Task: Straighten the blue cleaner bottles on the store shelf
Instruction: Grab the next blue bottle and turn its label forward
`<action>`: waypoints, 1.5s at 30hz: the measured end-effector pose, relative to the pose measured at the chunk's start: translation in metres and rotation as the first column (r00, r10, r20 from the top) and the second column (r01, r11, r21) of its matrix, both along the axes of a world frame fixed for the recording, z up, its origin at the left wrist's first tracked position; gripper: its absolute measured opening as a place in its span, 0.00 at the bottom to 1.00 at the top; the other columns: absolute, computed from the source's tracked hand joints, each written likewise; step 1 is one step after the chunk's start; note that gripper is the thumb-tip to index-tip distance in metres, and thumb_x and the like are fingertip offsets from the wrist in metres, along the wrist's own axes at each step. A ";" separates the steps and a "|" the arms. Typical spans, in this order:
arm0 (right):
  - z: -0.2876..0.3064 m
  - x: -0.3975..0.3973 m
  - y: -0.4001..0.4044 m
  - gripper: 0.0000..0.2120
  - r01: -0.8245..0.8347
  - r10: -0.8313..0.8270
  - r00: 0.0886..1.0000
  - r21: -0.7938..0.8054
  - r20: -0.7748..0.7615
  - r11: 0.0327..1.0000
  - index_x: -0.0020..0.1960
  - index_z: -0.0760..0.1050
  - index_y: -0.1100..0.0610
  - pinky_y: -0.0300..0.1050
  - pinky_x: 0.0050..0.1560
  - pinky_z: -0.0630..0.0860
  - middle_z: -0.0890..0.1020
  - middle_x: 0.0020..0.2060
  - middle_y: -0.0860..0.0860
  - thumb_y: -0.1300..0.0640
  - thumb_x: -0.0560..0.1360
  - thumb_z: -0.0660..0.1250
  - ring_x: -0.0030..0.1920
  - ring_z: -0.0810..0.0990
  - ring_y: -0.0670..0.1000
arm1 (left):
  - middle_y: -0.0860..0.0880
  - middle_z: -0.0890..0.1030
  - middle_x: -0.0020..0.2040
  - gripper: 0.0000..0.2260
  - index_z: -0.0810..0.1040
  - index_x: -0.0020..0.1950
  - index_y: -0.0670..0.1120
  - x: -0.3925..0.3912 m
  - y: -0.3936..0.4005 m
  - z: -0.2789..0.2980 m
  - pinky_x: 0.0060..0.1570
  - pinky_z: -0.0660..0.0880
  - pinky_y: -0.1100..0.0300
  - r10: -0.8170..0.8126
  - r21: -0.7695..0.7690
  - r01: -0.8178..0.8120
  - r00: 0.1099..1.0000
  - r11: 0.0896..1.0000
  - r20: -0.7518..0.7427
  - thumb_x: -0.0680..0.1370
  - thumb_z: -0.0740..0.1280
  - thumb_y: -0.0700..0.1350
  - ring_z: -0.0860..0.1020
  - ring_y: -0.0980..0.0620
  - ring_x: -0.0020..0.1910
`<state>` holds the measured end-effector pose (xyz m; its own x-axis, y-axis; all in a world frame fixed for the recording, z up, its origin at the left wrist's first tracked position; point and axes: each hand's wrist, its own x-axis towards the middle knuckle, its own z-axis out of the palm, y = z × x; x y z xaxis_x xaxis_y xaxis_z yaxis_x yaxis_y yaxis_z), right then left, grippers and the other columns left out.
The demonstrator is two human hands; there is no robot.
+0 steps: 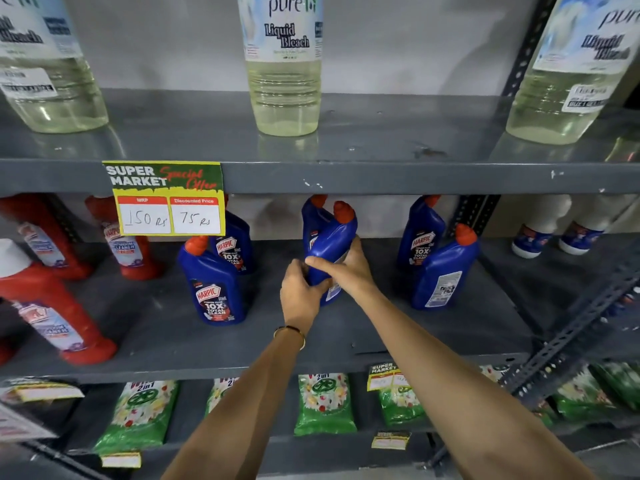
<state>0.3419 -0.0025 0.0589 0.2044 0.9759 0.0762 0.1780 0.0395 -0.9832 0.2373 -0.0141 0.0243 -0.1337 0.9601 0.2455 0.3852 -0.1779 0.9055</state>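
Mid-shelf (pixel 381 327), blue bottle (pixel 329 244) between left hand (pixel 301 292) and right hand (pixel 349 268)

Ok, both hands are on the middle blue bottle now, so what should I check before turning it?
1. Left hand grips the middle blue plastic cleaner bottle: ok.
2. Right hand grips it: ok.
3. Its front label faces out: not ok.
4. Red cap on: ok.
5. Gap to the blue bottle behind: not ok, they look to be touching.
6. Grey metal shelf in front clear: ok.
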 end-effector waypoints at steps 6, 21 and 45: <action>0.012 0.017 -0.001 0.34 -0.022 0.023 0.998 -0.019 0.051 1.000 0.57 0.69 0.47 0.38 0.45 0.75 0.80 0.46 0.41 0.48 0.54 0.78 0.47 0.80 0.43 | 0.45 0.81 0.48 0.21 0.74 0.51 0.42 -0.023 0.010 0.011 0.46 0.78 0.64 -0.333 -0.130 0.360 0.924 0.924 0.190 0.62 0.78 0.39 0.80 0.48 0.48; 0.014 0.042 -0.019 0.26 -0.457 0.459 0.888 -0.176 -0.028 0.872 0.63 0.72 0.53 0.54 0.63 0.73 0.79 0.58 0.56 0.60 0.66 0.73 0.59 0.78 0.56 | 0.46 0.79 0.54 0.29 0.71 0.62 0.45 -0.020 0.003 0.003 0.57 0.76 0.53 -0.536 -0.407 0.605 0.796 0.684 0.283 0.64 0.76 0.38 0.78 0.46 0.57; 0.001 0.049 0.009 0.25 -0.383 0.413 0.907 -0.252 0.081 0.889 0.64 0.70 0.54 0.53 0.59 0.76 0.78 0.60 0.54 0.66 0.69 0.70 0.60 0.77 0.52 | 0.39 0.80 0.53 0.17 0.72 0.53 0.38 -0.023 0.017 -0.031 0.45 0.76 0.56 -0.163 -0.299 0.162 0.986 0.940 0.019 0.69 0.73 0.41 0.78 0.46 0.49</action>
<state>0.3909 0.0067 0.0598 -0.2014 0.9671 -0.1557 0.3193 -0.0854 -0.9438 0.2142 0.0032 -0.0071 0.0309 0.9980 -0.0558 0.3792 0.0399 0.9244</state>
